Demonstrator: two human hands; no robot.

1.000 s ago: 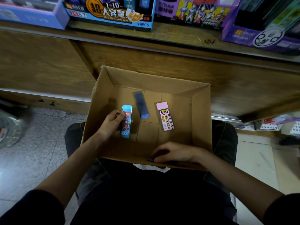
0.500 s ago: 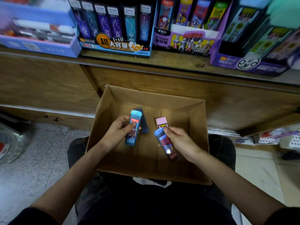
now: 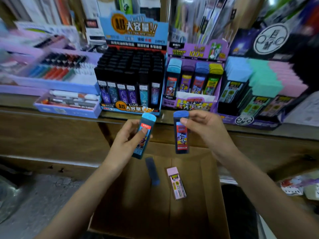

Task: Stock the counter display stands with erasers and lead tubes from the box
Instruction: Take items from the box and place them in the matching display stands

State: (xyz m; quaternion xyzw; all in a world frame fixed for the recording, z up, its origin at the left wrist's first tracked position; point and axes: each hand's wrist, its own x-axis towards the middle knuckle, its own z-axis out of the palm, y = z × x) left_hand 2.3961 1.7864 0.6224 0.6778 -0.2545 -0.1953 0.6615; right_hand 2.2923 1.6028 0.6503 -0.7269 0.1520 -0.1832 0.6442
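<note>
My left hand (image 3: 126, 142) grips a light-blue lead tube (image 3: 144, 137) upright, just below the counter edge. My right hand (image 3: 205, 130) pinches a dark-blue lead tube (image 3: 181, 133) by its cap, also upright. Below them the cardboard box (image 3: 214, 195) rests on my lap and holds a dark-blue tube (image 3: 152, 171) and a pink tube (image 3: 177, 182). On the counter stand the purple display stand (image 3: 193, 99) with coloured tubes, the black-and-blue stand (image 3: 129, 80) of dark tubes, and a stand of pastel tubes (image 3: 259, 87) at the right.
A lilac tray (image 3: 67, 104) of pens sits at the counter's left, with more pen trays behind it. The wooden counter front (image 3: 51, 135) drops below the displays. Tiled floor (image 3: 43, 200) lies at the left. Small packets (image 3: 293, 187) lie low at the right.
Both hands rose out of the box, each carrying a tube, up to the counter edge. The view tilted upward, bringing the display stands fully into sight.
</note>
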